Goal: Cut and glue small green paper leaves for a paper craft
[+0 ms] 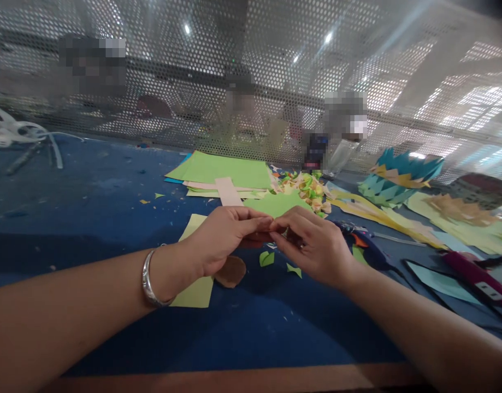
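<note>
My left hand (220, 237), with a silver bangle at its wrist, meets my right hand (316, 248) fingertip to fingertip above the blue table. Both sets of fingers are pinched closed; whatever lies between them is hidden or too small to make out. Under the left hand are a pale yellow-green paper strip (196, 295) and a round brown piece (232, 272). Small green paper scraps (266, 258) lie below the fingertips. Just beyond the hands is a bright green paper sheet (279, 203), partly covered by them.
Behind lie stacked green sheets (230, 167) and a heap of curled paper pieces (312, 191). On the right are a dark blue glue gun (371, 248), a purple power strip (476, 278) with cables, and zigzag-cut paper rings (402, 174). A perforated metal screen (172, 82) stands at the back.
</note>
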`<state>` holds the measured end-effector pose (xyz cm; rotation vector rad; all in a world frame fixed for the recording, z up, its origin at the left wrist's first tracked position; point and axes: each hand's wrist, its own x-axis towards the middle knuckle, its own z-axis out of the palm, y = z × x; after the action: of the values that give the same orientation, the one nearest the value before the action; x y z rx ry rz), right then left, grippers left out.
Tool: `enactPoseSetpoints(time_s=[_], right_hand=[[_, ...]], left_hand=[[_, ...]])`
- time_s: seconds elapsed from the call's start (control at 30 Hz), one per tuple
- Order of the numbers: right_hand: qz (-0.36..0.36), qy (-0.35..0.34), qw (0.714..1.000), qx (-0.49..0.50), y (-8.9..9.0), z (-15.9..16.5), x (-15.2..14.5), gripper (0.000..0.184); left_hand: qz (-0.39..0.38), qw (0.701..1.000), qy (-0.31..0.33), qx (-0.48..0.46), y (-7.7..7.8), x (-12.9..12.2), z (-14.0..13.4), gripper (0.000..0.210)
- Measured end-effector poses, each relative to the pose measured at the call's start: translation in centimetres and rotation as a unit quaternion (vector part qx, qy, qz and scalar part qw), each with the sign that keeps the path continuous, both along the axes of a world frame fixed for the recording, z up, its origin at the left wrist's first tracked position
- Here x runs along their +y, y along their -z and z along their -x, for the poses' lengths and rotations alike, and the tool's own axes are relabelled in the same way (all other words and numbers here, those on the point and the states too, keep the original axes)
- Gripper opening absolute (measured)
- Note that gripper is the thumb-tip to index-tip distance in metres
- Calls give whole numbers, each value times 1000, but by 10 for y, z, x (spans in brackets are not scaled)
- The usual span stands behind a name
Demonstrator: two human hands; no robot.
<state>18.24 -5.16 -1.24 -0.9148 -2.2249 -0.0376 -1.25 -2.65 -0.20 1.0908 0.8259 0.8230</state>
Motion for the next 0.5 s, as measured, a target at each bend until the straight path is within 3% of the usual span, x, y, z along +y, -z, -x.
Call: enactPoseSetpoints(time_s=[0.1,0.33,0.5], right_hand=[[-6,9,1000,-7,0,0,1,7],[30,23,998,53,-4,4,-1,5],[88,38,989,114,-5,6,-2,3]], left_hand=[[-13,1000,-8,3,0,-2,-1,15],[-121,992,-26,19,2,-7,-2,20],[-112,993,-34,14,-1,-7,-4,13]])
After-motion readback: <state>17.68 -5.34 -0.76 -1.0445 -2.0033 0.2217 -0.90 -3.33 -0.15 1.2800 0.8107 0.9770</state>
